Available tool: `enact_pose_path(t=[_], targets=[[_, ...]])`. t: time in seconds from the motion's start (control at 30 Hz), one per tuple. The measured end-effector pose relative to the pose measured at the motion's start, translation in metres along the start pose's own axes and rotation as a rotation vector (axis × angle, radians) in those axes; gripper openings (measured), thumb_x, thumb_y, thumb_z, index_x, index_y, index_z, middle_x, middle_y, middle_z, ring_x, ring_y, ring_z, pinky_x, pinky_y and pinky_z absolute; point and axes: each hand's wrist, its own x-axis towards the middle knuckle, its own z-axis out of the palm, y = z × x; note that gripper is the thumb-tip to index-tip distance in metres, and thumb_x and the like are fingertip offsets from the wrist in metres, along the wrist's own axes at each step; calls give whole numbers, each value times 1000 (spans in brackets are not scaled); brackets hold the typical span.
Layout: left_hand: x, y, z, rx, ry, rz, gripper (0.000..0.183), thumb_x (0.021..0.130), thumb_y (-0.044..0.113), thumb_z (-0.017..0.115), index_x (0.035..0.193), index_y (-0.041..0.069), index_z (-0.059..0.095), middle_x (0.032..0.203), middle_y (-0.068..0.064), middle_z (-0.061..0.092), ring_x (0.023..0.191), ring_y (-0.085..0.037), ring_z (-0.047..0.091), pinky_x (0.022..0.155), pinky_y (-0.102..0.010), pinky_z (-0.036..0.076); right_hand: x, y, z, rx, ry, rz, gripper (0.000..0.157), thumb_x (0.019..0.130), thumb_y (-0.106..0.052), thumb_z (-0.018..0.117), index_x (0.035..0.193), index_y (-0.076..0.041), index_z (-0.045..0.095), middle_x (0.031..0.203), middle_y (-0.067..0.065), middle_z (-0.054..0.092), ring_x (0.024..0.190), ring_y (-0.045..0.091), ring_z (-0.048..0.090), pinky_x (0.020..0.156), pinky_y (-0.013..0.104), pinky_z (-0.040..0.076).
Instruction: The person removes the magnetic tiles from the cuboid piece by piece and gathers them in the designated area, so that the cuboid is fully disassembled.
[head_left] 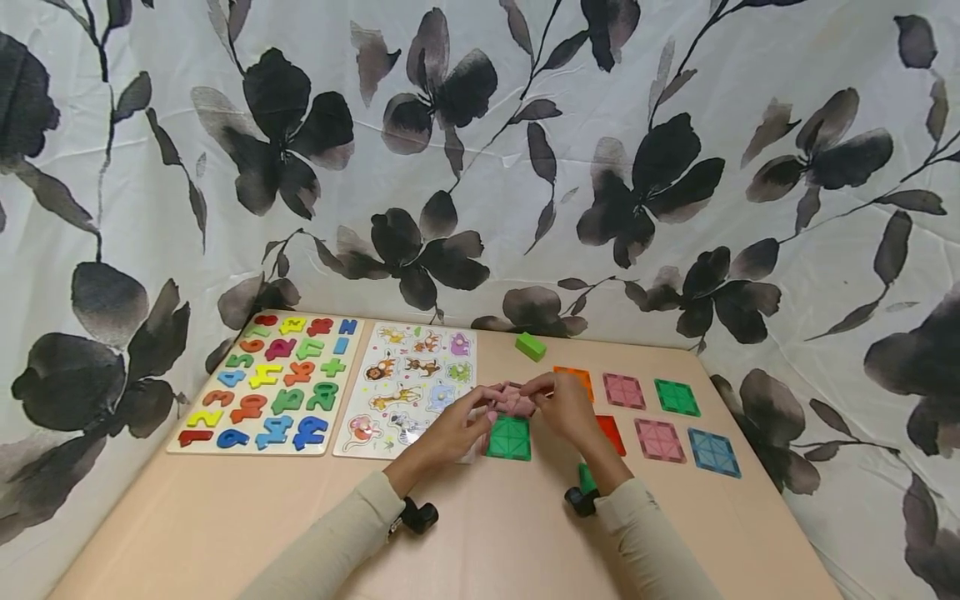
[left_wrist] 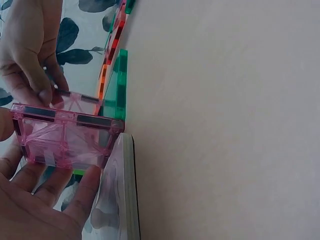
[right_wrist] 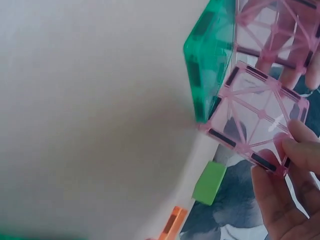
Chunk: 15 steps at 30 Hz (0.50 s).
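Observation:
My left hand (head_left: pixel 453 429) holds a translucent pink square magnetic tile (left_wrist: pixel 67 135) upright, with its fingers along the lower edge. Between the thumb and fingers of my right hand (head_left: pixel 566 408) is a second pink magnetic tile (right_wrist: pixel 260 112), gripped near one corner. The two pink tiles stand close together over the table; whether their edges touch I cannot tell. Beside them a green magnetic tile (head_left: pixel 508 438) lies flat on the table, just below both hands in the head view.
Loose pink (head_left: pixel 623 391), green (head_left: pixel 677 397) and blue (head_left: pixel 715 452) tiles lie at the right, with orange (head_left: pixel 576 380) and red (head_left: pixel 611 433) ones partly behind the right hand. A green block (head_left: pixel 530 347) sits at the back. Leftward lie an animal puzzle board (head_left: pixel 375 400) and a letter board (head_left: pixel 225 383).

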Motion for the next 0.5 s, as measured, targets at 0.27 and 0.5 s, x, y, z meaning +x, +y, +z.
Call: enact_pose_path(t=[0.27,0.5], targets=[[1,0,1,5,-5,2,31,111,7,52,141,0,54,168,-21,40,153,-40,45,126,-63,34,-13,10,-28,51,91,40,15,97,-4,76,102,-14,86,110,9,82,95,27,76,57,23,48],[1,-2,2,-1,9,-5,28,111,9,53,139,8,57,167,-14,45,154,-37,45,127,-60,34,-42,20,-57,69,101,115,17,99,-8,74,112,-13,84,112,11,79,98,27,73,71,20,59]])
